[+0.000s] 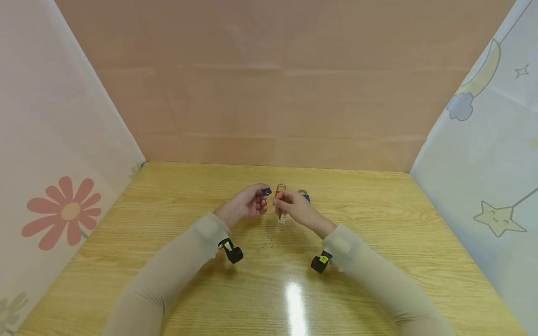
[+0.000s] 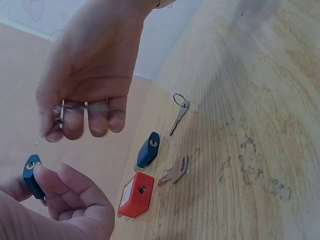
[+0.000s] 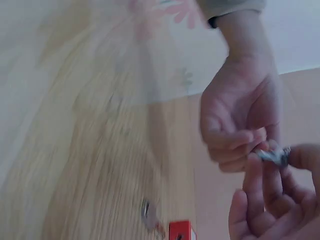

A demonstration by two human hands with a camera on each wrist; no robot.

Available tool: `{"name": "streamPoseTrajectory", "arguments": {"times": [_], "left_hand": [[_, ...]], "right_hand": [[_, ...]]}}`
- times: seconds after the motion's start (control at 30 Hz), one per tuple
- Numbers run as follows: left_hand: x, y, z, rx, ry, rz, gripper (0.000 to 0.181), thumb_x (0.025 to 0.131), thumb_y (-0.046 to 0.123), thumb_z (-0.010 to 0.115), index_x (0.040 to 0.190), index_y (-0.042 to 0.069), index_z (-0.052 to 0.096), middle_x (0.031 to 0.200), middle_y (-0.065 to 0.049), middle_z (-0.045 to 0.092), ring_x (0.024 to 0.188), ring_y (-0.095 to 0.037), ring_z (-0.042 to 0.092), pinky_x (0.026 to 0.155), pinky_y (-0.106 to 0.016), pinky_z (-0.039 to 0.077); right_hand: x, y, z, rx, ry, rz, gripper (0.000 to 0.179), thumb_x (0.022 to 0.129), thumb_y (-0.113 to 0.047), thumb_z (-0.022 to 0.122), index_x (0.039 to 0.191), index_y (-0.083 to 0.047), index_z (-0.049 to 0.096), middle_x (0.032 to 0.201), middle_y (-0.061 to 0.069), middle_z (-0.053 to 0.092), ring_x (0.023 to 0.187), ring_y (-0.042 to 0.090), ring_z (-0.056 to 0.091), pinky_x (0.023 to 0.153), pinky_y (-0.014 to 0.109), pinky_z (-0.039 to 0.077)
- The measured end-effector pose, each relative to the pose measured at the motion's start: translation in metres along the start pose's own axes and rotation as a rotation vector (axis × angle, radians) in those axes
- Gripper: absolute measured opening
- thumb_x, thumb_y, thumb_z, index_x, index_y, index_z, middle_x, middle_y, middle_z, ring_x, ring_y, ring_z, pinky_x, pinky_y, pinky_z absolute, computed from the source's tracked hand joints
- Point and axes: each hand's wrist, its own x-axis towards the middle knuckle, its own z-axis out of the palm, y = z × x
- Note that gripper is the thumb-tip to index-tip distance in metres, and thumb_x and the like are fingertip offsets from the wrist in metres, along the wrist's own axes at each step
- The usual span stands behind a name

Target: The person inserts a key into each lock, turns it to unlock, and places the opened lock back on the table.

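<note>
My left hand pinches a small blue padlock between thumb and fingers, its keyhole face showing in the left wrist view. Facing it, a short gap away in the head view, is my right hand. Between thumb and fingertips the right hand holds a small silvery key, blurred by motion. On the table near both hands lie a red padlock and a second blue padlock, keyholes visible. Close to these padlocks lie a key with a wide head and a slim key on a ring.
The wooden table carries scuff marks and a bright light reflection near its front. A plain pinkish backdrop rises behind it. Patterned white sheets stand at the left and right. Both wrists wear black camera mounts.
</note>
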Motion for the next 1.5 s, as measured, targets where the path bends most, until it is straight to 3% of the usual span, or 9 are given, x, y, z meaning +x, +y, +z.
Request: {"name": "streamPoseTrajectory", "arguments": {"times": [0.17, 0.37, 0.63, 0.8, 0.97, 1.2, 1.33, 1.5], "left_hand": [[-0.0011, -0.0011, 0.0019, -0.007, 0.015, 0.003, 0.046, 0.096, 0.030, 0.060, 0.055, 0.016, 0.045, 0.054, 0.005, 0.054, 0.047, -0.006, 0.049, 0.052, -0.021, 0.046], [-0.0023, -0.0019, 0.0043, -0.001, 0.014, 0.017, 0.042, 0.096, 0.030, 0.059, 0.059, 0.015, 0.049, 0.055, 0.005, 0.053, 0.048, -0.006, 0.048, 0.053, -0.021, 0.046], [-0.0025, -0.0016, 0.0052, 0.020, 0.005, 0.028, 0.043, 0.097, 0.029, 0.057, 0.058, 0.015, 0.049, 0.055, 0.006, 0.053, 0.048, -0.005, 0.048, 0.053, -0.020, 0.046], [-0.0005, -0.0019, 0.0033, 0.006, 0.013, 0.033, 0.045, 0.096, 0.028, 0.059, 0.055, 0.016, 0.045, 0.054, 0.006, 0.053, 0.047, -0.005, 0.048, 0.052, -0.020, 0.046], [-0.0005, -0.0018, 0.0028, 0.013, 0.014, 0.042, 0.043, 0.096, 0.028, 0.059, 0.057, 0.016, 0.046, 0.054, 0.006, 0.053, 0.047, -0.005, 0.048, 0.053, -0.021, 0.046], [-0.0008, -0.0015, 0.0026, 0.015, 0.008, 0.045, 0.043, 0.097, 0.029, 0.058, 0.057, 0.016, 0.046, 0.054, 0.006, 0.053, 0.046, -0.005, 0.048, 0.052, -0.021, 0.046], [-0.0007, -0.0007, 0.0022, 0.006, 0.019, 0.044, 0.045, 0.096, 0.027, 0.059, 0.055, 0.017, 0.044, 0.053, 0.006, 0.053, 0.045, -0.005, 0.048, 0.052, -0.021, 0.046], [-0.0006, 0.0004, 0.0020, 0.008, 0.026, 0.040, 0.046, 0.096, 0.027, 0.059, 0.053, 0.017, 0.044, 0.053, 0.006, 0.052, 0.046, -0.005, 0.048, 0.052, -0.021, 0.046]], "right_hand": [[0.0024, -0.0048, 0.0030, 0.252, 0.104, 0.102, 0.016, 0.101, -0.016, 0.052, 0.095, -0.002, 0.058, 0.080, -0.003, 0.060, 0.069, 0.010, 0.055, 0.068, 0.028, 0.051], [0.0010, -0.0107, 0.0057, 0.446, 0.103, 0.217, 0.013, 0.100, -0.014, 0.053, 0.088, -0.009, 0.055, 0.078, -0.002, 0.062, 0.067, 0.009, 0.056, 0.062, 0.022, 0.047], [0.0001, -0.0096, 0.0070, 0.444, 0.124, 0.271, 0.018, 0.101, -0.015, 0.051, 0.083, -0.011, 0.052, 0.080, -0.006, 0.068, 0.072, 0.007, 0.062, 0.073, 0.028, 0.051], [-0.0009, -0.0077, 0.0071, 0.448, 0.122, 0.239, 0.017, 0.100, -0.013, 0.052, 0.084, -0.011, 0.050, 0.083, -0.005, 0.067, 0.071, 0.008, 0.058, 0.069, 0.026, 0.049], [-0.0022, -0.0054, 0.0068, 0.521, 0.091, 0.183, 0.013, 0.099, -0.009, 0.053, 0.088, -0.013, 0.052, 0.081, -0.007, 0.063, 0.071, 0.008, 0.057, 0.064, 0.021, 0.047], [-0.0004, -0.0057, 0.0073, 0.612, 0.096, 0.166, 0.009, 0.099, -0.007, 0.053, 0.093, -0.010, 0.059, 0.087, -0.002, 0.063, 0.078, 0.008, 0.061, 0.072, 0.020, 0.052], [-0.0001, -0.0081, 0.0071, 0.668, 0.114, 0.178, 0.010, 0.099, -0.003, 0.051, 0.106, 0.000, 0.058, 0.093, 0.002, 0.064, 0.084, 0.009, 0.063, 0.076, 0.020, 0.055], [-0.0004, -0.0083, 0.0056, 0.674, 0.074, 0.152, 0.037, 0.099, 0.003, 0.047, 0.134, 0.014, 0.039, 0.097, 0.002, 0.065, 0.089, 0.009, 0.065, 0.081, 0.020, 0.055]]}}
